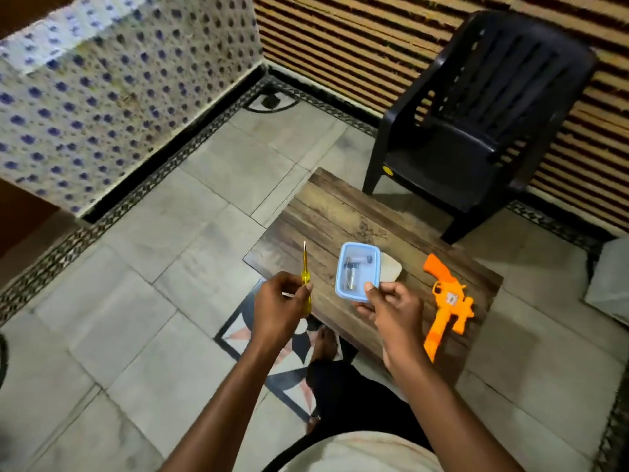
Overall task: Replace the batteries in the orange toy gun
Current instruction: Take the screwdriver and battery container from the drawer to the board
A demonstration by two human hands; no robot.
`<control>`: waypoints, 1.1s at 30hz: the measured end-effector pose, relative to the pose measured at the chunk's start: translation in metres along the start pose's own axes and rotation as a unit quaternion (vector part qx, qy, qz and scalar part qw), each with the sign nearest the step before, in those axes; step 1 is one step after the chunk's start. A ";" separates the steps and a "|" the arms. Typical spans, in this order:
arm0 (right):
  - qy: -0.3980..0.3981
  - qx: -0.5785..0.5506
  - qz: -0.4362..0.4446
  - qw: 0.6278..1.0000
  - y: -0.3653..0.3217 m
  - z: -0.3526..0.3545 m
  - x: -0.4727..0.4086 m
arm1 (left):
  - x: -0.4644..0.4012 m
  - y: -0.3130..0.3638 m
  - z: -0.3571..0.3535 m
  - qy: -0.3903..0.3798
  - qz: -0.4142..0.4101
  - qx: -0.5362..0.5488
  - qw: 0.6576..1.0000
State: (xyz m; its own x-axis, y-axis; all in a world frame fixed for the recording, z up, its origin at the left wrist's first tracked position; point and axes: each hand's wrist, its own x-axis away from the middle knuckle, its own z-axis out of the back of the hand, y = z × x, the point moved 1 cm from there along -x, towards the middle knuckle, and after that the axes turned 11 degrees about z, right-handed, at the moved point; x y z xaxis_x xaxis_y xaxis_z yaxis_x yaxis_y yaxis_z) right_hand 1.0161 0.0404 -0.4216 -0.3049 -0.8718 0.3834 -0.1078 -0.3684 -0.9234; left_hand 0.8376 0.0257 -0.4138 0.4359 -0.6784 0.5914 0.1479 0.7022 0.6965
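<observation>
Our left hand (277, 306) is curled round a yellow screwdriver (305, 279), its tip pointing up and away from us. Our right hand (391, 306) pinches the near corner of a blue box (357, 270), thumb on the rim; the box holds dark, small parts, probably batteries, though we cannot tell for sure.

The gun (446, 303) lies on the table (323, 212) just to the right of our right hand, apart from it and untouched. Its long axis runs from near us to away, tilted slightly leftward at the far end. The right hand is clearly nearer to it; the left would have to cross over the box.

We judge the box must be put down before the right hand can take the gun. Nothing lies between the two. Just beyond the box rests a pale flat object, and further off stands a black chair (476, 131).
</observation>
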 end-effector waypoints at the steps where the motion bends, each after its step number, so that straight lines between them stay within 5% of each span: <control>1: 0.010 0.006 -0.009 1.000 0.006 -0.006 -0.011 | -0.013 0.005 -0.002 0.001 -0.002 -0.017 1.000; 9: 0.077 0.041 -0.085 0.993 0.076 -0.064 -0.141 | -0.167 0.028 -0.047 -0.027 -0.023 -0.193 0.981; 16: 0.163 0.099 -0.163 0.968 0.165 -0.105 -0.233 | -0.297 0.004 -0.105 -0.087 -0.021 -0.354 0.931; 27: 0.277 0.088 -0.206 0.935 0.248 -0.144 -0.292 | -0.413 -0.029 -0.166 -0.088 -0.035 -0.459 0.884; 33: 0.269 0.161 -0.193 0.930 0.252 -0.148 -0.290 | -0.426 -0.037 -0.169 -0.099 -0.034 -0.465 0.879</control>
State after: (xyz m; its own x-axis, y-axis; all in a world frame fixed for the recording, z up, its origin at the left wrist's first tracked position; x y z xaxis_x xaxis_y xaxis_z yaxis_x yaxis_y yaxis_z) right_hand 0.9376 0.2483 -0.7686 -0.7407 -0.3989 0.5406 -0.0452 -0.7733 -0.6325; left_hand 0.7964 0.3256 -0.7600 0.2494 -0.6855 0.6840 0.8691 0.4700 0.1542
